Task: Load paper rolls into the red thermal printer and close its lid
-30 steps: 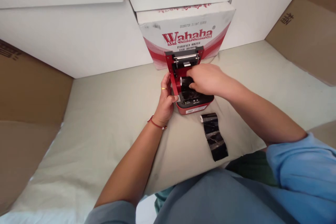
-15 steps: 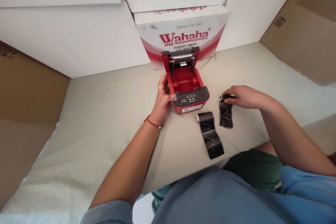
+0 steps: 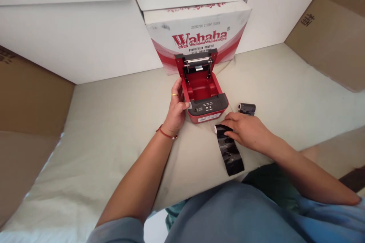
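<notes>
Black roll under right hand fingertips

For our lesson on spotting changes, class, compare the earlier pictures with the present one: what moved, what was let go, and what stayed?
The right hand moved one black roll rightward out of the red printer onto the table and let go. It then shifted left and nearer, its fingers now at the other roll. The left hand stayed on the printer; the lid stayed open.

Light is soft; shadows faint; black film glints; the edges stretch
</notes>
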### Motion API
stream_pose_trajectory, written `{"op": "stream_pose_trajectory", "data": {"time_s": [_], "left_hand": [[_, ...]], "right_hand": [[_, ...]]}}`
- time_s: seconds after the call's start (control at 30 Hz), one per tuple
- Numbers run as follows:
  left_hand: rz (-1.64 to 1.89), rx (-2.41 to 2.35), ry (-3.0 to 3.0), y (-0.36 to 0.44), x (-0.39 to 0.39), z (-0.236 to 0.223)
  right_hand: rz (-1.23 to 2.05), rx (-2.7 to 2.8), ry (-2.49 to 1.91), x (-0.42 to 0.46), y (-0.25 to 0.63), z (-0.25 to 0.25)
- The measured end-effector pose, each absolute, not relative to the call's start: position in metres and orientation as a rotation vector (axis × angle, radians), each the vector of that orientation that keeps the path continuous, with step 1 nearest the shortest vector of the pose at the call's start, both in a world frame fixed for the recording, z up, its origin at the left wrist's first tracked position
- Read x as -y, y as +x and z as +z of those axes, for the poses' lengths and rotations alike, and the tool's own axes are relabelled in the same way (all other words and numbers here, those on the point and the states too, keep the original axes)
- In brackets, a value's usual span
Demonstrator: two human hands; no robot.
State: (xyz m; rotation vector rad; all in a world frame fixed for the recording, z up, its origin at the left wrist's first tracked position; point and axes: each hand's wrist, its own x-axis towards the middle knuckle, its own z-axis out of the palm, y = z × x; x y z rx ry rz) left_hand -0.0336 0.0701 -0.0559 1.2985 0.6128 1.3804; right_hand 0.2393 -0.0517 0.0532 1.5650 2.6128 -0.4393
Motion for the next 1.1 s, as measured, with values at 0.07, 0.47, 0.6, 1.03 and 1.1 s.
{"op": "stream_pose_trajectory", "data": {"time_s": [0.07, 0.47, 0.6, 1.03, 1.1], "left_hand": [[1.387, -0.602, 1.306, -0.032, -0.07, -0.058], [1.74, -1.131, 1.179, -0.038, -0.056, -0.046], [1.619, -1.232, 1.144, -0.036, -0.057, -0.048], [1.551, -1.308, 1.176, -0.034, -0.054, -0.042], [1.625, -1.333, 1.233, -0.032, -0.051, -0.036]], "right_hand": [[-0.44, -2.581, 1.57, 0.053, 0.237, 0.053], [-0.892, -3.092, 1.601, 0.058, 0.244, 0.078], [-0.733, -3.165, 1.749, 0.035, 0.247, 0.104], [-0.144, -2.595, 1.808, -0.075, 0.156, 0.114], [-0.121, -2.559, 1.8, -0.079, 0.151, 0.113]]}}
